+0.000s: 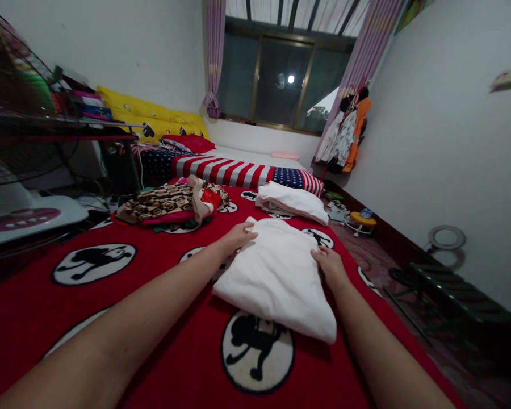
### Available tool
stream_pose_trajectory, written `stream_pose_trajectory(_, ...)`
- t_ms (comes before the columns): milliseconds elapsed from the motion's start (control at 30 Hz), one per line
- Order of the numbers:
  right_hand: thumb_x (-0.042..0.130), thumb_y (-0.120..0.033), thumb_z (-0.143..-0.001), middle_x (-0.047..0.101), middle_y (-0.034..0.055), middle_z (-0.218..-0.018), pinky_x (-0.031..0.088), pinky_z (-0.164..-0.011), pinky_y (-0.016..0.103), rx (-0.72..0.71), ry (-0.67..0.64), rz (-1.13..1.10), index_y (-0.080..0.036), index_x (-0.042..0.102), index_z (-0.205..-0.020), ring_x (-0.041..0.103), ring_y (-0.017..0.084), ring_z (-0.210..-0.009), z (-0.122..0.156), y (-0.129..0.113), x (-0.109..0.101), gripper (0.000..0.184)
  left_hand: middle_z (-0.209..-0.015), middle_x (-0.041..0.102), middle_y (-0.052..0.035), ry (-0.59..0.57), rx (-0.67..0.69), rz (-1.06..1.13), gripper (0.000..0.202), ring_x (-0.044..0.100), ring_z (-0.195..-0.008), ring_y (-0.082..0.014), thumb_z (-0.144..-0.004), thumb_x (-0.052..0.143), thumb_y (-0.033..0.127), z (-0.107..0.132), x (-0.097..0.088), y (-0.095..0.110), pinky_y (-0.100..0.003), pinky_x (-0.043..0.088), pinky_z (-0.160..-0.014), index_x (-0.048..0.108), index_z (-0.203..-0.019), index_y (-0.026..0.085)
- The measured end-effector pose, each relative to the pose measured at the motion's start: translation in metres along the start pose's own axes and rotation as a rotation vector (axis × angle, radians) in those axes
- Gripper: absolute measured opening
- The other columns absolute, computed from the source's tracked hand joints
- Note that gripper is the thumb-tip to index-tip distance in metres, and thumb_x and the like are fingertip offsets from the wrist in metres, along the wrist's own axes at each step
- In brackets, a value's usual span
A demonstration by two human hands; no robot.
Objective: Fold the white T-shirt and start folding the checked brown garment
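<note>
A folded white cloth point(276, 278) is being touched by both hands on a red bedspread point(29, 301). The left hand point(235, 238) is being held open and flat on its upper edge. The right hand point(329, 266) is being held unclenched against its right edge, with nothing being grasped. Just beyond, a second folded white cloth point(292, 201) is being borne by the bedspread near a heap of patterned clothes point(170, 203). Farther on, a striped pillow point(238, 172) is being overlooked by a window point(281, 74).

folded white cloth point(276, 278) pressed at both sides by open left hand point(237, 237) and open right hand point(329, 266), on red printed bedspread point(162, 295); second white cloth bundle point(292, 201) lies further up.
</note>
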State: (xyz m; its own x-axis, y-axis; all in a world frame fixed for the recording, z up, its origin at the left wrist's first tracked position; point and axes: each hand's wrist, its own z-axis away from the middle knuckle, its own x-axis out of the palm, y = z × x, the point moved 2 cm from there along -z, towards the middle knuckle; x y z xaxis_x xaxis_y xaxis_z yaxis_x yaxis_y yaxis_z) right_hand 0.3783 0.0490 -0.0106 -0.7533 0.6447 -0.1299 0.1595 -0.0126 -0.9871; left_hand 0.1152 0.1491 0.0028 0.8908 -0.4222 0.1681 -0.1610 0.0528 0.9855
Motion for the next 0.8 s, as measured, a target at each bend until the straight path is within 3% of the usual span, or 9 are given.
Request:
stream_pose_trajectory(100,0.069,-0.028,-0.064,0.069,0.0118,-0.095,0.053,-0.067,0.030,0.064,0.000,0.001,-0.012,0.057,-0.114,0.067,0.023,-0.081,0.007,0.010,-0.001,0.054,-0.089,0.066,-0.0048,0.026,-0.055,-0.014,0.059,0.061,-0.069,-0.0109,-0.069,0.078,0.027,0.007,-0.009,-0.014,-0.020,0.046,-0.063,0.056,-0.122,0.012)
stream_pose_trajectory(200,0.068,-0.027,-0.068,0.065,0.0127,-0.110,0.055,-0.069,0.028,0.096,-0.039,-0.027,-0.017,0.052,-0.119,0.066,0.021,-0.089,0.020,0.006,-0.006,0.055,-0.080,0.062,-0.0018,-0.005,-0.115,-0.032,0.062,0.057,-0.059,-0.0077,-0.076,0.073,0.031,0.029,-0.021,-0.011,-0.019,0.045,-0.058,0.048,-0.129,0.013)
stream_pose_trajectory(300,0.071,-0.028,-0.067,0.060,0.0118,-0.115,0.055,-0.066,0.027,0.114,-0.074,-0.012,-0.021,0.048,-0.122,0.065,0.020,-0.090,0.041,0.003,-0.019,0.060,-0.074,0.058,0.0010,-0.091,-0.163,-0.160,0.074,0.055,-0.059,-0.0095,-0.074,0.075,0.034,0.060,-0.032,-0.003,-0.019,0.043,-0.054,0.041,-0.136,0.015)
stream_pose_trajectory(367,0.072,-0.033,-0.066,0.059,0.0098,-0.107,0.054,-0.058,0.027,0.131,-0.119,0.058,-0.022,0.046,-0.125,0.064,0.019,-0.079,0.060,0.004,-0.030,0.066,-0.073,0.055,0.0029,-0.185,-0.129,-0.290,0.077,0.055,-0.062,-0.0106,-0.073,0.074,0.038,0.082,-0.037,0.000,-0.018,0.040,-0.053,0.040,-0.139,0.019)
stream_pose_trajectory(500,0.072,-0.042,-0.065,0.061,0.0024,-0.083,0.047,-0.051,0.026,0.070,-0.295,0.208,-0.020,0.054,-0.120,0.059,0.016,-0.064,0.099,0.007,-0.046,0.062,-0.087,0.063,-0.0021,-0.313,-0.026,-0.448,0.058,0.058,-0.075,-0.0139,-0.072,0.071,0.036,0.115,-0.035,-0.004,-0.020,0.041,-0.061,0.057,-0.125,0.017)
stream_pose_trajectory(633,0.069,-0.044,-0.068,0.064,0.0039,-0.088,0.047,-0.065,0.025,-0.067,-0.350,0.228,-0.018,0.066,-0.102,0.059,0.016,-0.075,0.120,0.003,-0.052,0.043,-0.100,0.068,-0.0052,-0.246,0.055,-0.601,0.037,0.061,-0.084,-0.0178,-0.075,0.064,0.035,0.132,-0.029,-0.004,-0.023,0.044,-0.068,0.070,-0.106,0.016)
stream_pose_trajectory(733,0.065,-0.045,-0.071,0.063,0.0032,-0.081,0.044,-0.061,0.025,-0.093,-0.395,0.310,-0.016,0.067,-0.100,0.058,0.016,-0.070,0.125,0.004,-0.055,0.040,-0.095,0.070,-0.0041,-0.188,0.065,-0.767,0.034,0.062,-0.081,-0.0181,-0.075,0.063,0.032,0.144,-0.030,0.003,-0.024,0.045,-0.070,0.072,-0.104,0.017)
stream_pose_trajectory(800,0.061,-0.044,-0.075,0.062,0.0026,-0.074,0.042,-0.058,0.026,-0.110,-0.491,0.450,-0.016,0.069,-0.100,0.057,0.017,-0.065,0.124,0.002,-0.058,0.039,-0.092,0.071,-0.0033,-0.220,0.047,-0.880,0.032,0.063,-0.080,-0.0182,-0.075,0.063,0.030,0.151,-0.033,0.009,-0.025,0.045,-0.073,0.074,-0.102,0.019)
